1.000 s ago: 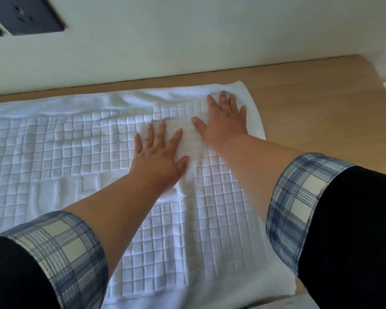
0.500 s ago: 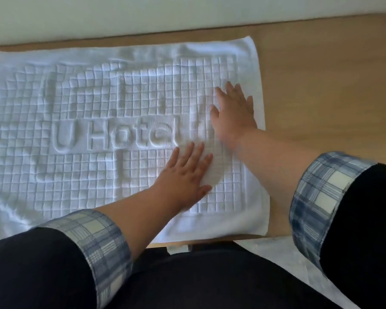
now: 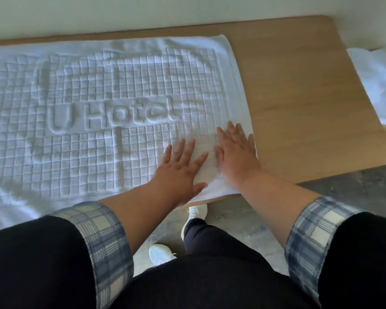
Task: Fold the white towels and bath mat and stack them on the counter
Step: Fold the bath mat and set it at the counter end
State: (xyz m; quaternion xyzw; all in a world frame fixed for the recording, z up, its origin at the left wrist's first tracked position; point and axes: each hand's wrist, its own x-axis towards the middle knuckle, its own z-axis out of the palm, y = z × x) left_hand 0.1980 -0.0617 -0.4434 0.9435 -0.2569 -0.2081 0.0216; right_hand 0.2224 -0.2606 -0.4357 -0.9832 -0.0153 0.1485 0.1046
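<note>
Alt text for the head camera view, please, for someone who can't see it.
A person's left hand and right hand press flat on the near right corner of a white bath mat marked "U Hotel", spread on a wooden counter. More white cloth lies beyond its right end.

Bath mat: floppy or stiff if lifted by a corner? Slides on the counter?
Likely floppy: the bath mat ripples along its far edge. Probably heavyish for cloth, given the thick raised weave. Might slide on the smooth counter.

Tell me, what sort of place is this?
Likely a hotel room: the white bath mat reads "U Hotel", spread on a wooden counter, with more white towelling to the right.
</note>
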